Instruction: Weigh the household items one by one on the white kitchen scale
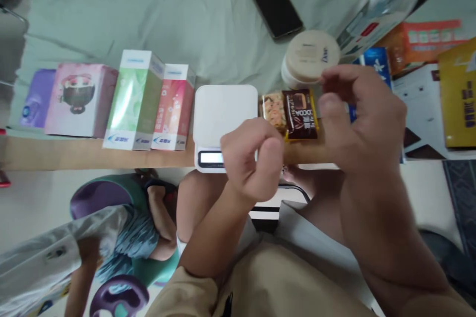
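Observation:
My left hand (255, 161) is curled into a loose fist over the front right corner of a white kitchen scale (225, 114), covering part of its lit display. Nothing shows in that fist. To the right, my right hand (362, 121) is raised with its fingers bent and the thumb apart from them; no object is visible in it. Between the hands lie a clear-wrapped snack (274, 110) and a brown cocoa snack packet (300, 115), side by side on the table edge. A Dove cream jar (311, 57) stands just behind the packet, near my right fingertips.
Left of the scale stand a red-and-white box (171, 109), a green-and-white box (130, 101), a pink box (80, 101) and a purple pack (38, 96). A phone (276, 8), a bottle (379, 12) and a yellow pack (459, 99) lie beyond or right. A seated person (122, 237) is at lower left.

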A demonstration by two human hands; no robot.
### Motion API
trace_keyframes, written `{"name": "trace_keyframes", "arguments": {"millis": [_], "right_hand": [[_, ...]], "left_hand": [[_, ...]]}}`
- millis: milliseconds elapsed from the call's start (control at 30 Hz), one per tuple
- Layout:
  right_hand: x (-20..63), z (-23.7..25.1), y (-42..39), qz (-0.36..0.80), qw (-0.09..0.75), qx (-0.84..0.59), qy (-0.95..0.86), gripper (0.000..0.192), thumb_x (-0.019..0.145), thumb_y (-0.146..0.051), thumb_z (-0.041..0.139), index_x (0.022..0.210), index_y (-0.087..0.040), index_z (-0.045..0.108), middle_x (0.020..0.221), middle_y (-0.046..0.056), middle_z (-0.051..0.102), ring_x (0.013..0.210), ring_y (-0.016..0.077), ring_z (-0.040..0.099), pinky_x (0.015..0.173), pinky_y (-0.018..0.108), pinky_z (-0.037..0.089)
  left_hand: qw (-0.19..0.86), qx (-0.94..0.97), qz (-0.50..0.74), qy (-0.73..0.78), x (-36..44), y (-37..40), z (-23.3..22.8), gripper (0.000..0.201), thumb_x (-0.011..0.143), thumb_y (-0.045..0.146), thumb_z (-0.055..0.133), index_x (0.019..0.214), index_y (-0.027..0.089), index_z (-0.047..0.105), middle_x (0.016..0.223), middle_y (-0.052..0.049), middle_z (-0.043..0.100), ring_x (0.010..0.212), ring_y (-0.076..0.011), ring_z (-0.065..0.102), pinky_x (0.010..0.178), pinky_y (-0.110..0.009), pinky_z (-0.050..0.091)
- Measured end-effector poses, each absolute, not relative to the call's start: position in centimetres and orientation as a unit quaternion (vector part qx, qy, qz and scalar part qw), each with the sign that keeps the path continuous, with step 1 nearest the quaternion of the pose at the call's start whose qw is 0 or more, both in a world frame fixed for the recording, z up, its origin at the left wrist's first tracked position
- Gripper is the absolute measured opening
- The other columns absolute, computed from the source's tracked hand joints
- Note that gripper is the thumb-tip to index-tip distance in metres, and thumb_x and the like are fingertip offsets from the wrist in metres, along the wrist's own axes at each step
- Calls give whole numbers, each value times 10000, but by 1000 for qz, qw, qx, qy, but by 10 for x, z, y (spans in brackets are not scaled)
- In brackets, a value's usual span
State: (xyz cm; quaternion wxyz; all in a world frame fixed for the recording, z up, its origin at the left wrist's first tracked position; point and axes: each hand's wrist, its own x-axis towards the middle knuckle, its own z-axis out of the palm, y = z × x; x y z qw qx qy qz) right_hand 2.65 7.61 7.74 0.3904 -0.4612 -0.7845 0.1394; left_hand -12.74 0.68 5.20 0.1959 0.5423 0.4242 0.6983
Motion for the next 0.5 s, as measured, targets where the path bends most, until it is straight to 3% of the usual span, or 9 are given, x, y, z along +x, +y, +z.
{"name": "trace_keyframes", "arguments": {"millis": [100, 167, 233, 333, 500], "right_hand": [[56, 74, 90, 130, 417, -519, -735, 438, 1050, -390, 401, 1226, -176, 740, 1158, 124, 798, 1125, 253, 758, 1032, 467, 610], [73, 71, 98, 115, 390, -579, -707, 480, 1056, -388, 336, 1215, -198, 748, 1156, 128, 786, 1171, 272, 734, 1065, 489, 591], [86, 67, 103, 123, 355, -621, -687, 493, 1060, -408, 318, 1252, -233, 737, 1244, 135, 762, 1254, 283, 695, 1133, 504, 562], [96, 63, 105, 164, 305, -657, -669, 483, 1078, -466, 357, 1365, -269, 693, 1430, 148, 687, 1326, 273, 657, 1209, 504, 519], [103, 67, 105, 179, 261, -679, -662, 461, 1107, -473, 363, 1399, -290, 669, 1450, 146, 672, 1307, 293, 648, 1156, 557, 516]], "left_hand": [[338, 565, 556, 508, -91, 16, 49, 264, 1001, 225, 574, 739, 196, 569, 677, 14, 606, 640, -113, 561, 610, -265, 443], [405, 576, 454, 546, -68, 21, 46, 101, 954, 260, 612, 881, 192, 631, 851, -29, 696, 796, -158, 651, 744, -297, 537], [425, 594, 401, 553, -48, 24, 42, 213, 955, 338, 614, 1073, 166, 658, 1109, -115, 735, 1022, -228, 702, 936, -380, 592], [430, 624, 380, 530, -27, 28, 36, 392, 988, 393, 583, 1278, 131, 610, 1391, -202, 678, 1318, -298, 652, 1170, -474, 546], [441, 641, 388, 494, -8, 34, 26, 556, 987, 413, 588, 1449, 118, 492, 1522, -239, 606, 1475, -348, 565, 1256, -523, 498]]}}
